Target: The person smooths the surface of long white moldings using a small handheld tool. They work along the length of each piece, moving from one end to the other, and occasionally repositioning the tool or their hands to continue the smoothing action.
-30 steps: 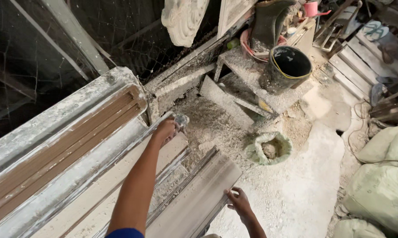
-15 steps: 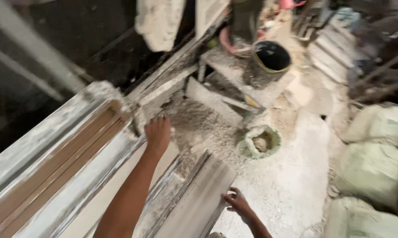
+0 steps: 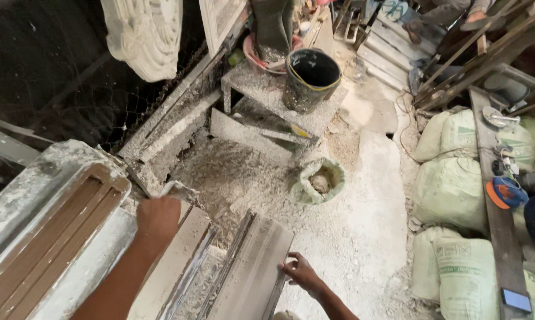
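Your left hand has pulled back, now fisted on the plaster lump; right hand keeps gripping the grey board edge beside it.

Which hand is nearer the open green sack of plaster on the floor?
Right. The right hand grips the edge of a grey moulding strip, just below the green sack. The left hand is farther off to the sack's left, on the plaster-caked mould.

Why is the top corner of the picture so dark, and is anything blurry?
Head view: the netted area upper left lies in deep shadow; the dusty floor is evenly daylit, without glare; the left hand and right hand look sharp, while straight edges bend near the frame's borders.
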